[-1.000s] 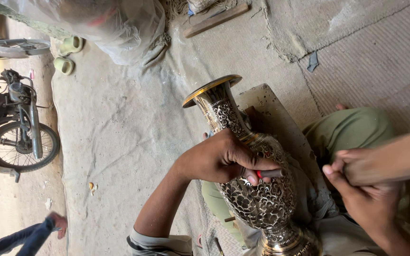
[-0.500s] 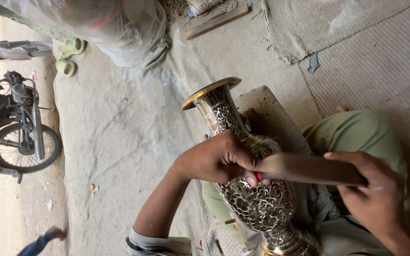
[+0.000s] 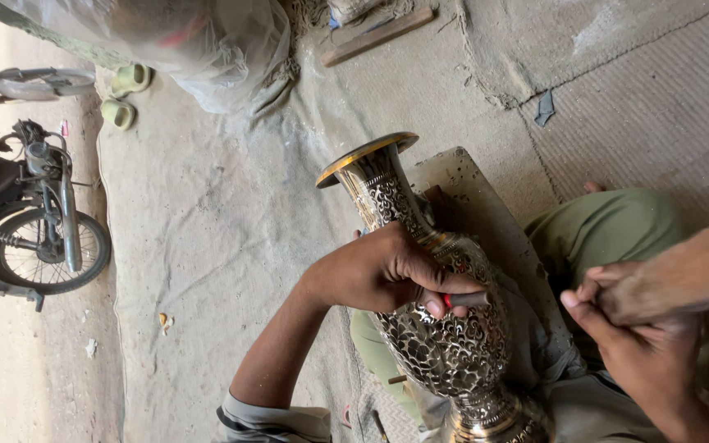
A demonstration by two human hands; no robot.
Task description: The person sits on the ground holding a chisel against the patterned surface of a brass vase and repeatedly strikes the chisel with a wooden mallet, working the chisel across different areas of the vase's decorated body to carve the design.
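A tall brass vase (image 3: pixel 445 353) with dense engraved scrollwork and a gold rim lies tilted across my lap, its mouth pointing away from me. My left hand (image 3: pixel 379 271) rests on the vase's shoulder, shut on a small metal chisel (image 3: pixel 465 299) with a red mark, its tip against the vase. To the right, my right hand (image 3: pixel 633 344) grips a thick wooden stick (image 3: pixel 691 271), held up and away from the chisel. My green trousers (image 3: pixel 609 230) show behind the vase.
A worn wooden board (image 3: pixel 469 189) lies under the vase's neck on grey floor cloth. A motorbike (image 3: pixel 34 238) stands at the left. A clear plastic bundle (image 3: pixel 207 41), a pair of green sandals (image 3: pixel 125 94) and a wooden plank (image 3: pixel 379 37) lie farther off.
Half a second ago the wooden stick was down across the vase at the chisel; it is now lifted back to the right. The left hand has held its place on the vase.
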